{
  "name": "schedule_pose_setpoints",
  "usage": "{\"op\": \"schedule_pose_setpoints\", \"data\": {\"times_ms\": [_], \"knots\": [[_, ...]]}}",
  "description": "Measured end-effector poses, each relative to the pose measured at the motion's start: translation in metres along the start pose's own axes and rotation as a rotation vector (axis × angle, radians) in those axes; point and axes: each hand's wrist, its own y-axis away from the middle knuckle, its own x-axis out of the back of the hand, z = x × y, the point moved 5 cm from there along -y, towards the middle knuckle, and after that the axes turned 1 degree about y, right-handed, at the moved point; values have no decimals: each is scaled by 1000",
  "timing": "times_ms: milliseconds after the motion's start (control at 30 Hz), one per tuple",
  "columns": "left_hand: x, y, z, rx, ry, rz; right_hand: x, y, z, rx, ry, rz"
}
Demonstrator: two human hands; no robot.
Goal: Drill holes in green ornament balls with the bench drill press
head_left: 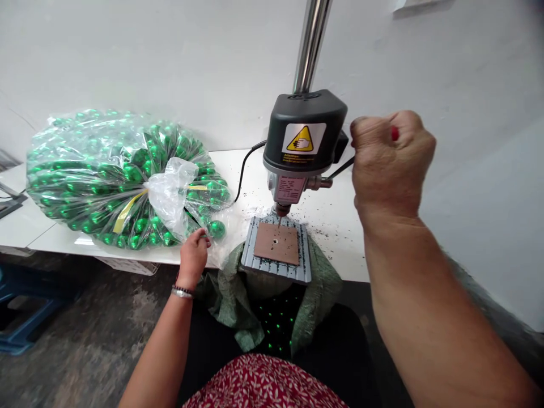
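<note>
My right hand (389, 164) is wrapped round the feed lever (343, 168) of a small bench drill press (305, 133), and a bit of red shows between the fingers. Under the drill bit (279, 222) lies a brown square board (276, 243) with a hole, on the grooved grey base plate (305, 266). No ball sits on the board. My left hand (194, 252) is at the side of a clear plastic bag (172, 178) of shiny green balls, fingers curled in. One green ball (217, 229) lies right beside its fingertips; whether they touch is unclear.
Dark shavings are scattered on the white table (335, 255) around the drill. A green woven sack (317, 289) hangs open below the base plate, with green balls (276, 326) inside. A black cable (241, 175) runs behind. At left stands a blue stool (29, 306).
</note>
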Motion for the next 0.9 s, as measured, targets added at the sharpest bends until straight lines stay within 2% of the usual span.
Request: {"op": "schedule_pose_setpoints", "data": {"times_ms": [67,133,233,333,400,500,533,600,667,733,833,900], "knots": [[-17,-18,17,-139,-311,-133,0,1,0,10,-11,-12],[-31,-29,32,-217,-566,-247,1,2,0,13,-25,-20],[-45,-35,43,-185,-801,-378,2,3,-2,48,-60,-15],[-42,-26,45,-150,-858,-404,3,3,-3,40,-73,-16],[-28,-15,45,-155,-809,-347,3,3,-4,4,-62,-29],[12,4,48,-121,-585,-101,3,5,-5,-26,-48,-37],[25,12,49,-94,-440,-23,3,5,-5,-28,-50,-39],[38,26,51,-28,-4,-1,3,6,-5,-29,-55,-38],[30,38,55,56,492,-139,3,6,-5,-25,-57,-36],[8,47,64,157,868,-336,3,6,-6,-25,-49,-39],[-29,55,74,288,1117,-541,3,5,-6,-28,-31,-55],[-48,55,75,326,1130,-590,3,5,-6,-22,-28,-61]]}}
